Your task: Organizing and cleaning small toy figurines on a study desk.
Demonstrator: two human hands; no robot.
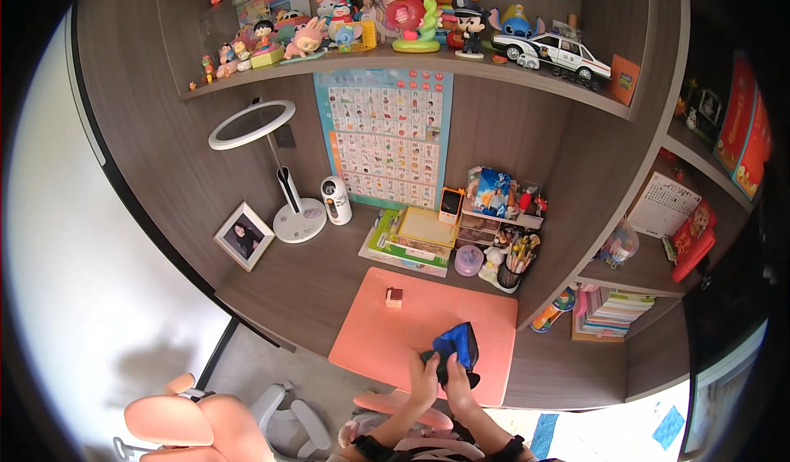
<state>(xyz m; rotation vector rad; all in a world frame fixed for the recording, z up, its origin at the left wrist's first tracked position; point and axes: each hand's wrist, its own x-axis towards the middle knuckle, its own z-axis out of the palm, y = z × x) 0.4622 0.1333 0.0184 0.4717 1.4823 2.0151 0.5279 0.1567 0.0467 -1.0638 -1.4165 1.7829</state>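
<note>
A blue and black item (453, 341), which looks like a small fabric pouch or folded cloth, is held over the front right part of a pink desk mat (370, 332). My left hand (423, 380) grips its dark lower left side, the thumb lying along it. Close beside it, my right hand (458, 385) pinches the lower right side. My palms and fingers hide part of the item, so its exact kind cannot be told. Farther back on the mat sits a small brown and cream block (394, 298), apart from both hands.
Behind the mat are stacked books (407, 255), a purple round box (469, 260) and a pen holder (518, 264). A ring lamp (299, 221), a white bottle-shaped object (336, 200) and a framed photo (244, 236) stand left. A shelf (370, 61) overhead bears figurines. An orange chair (203, 419) stands lower left.
</note>
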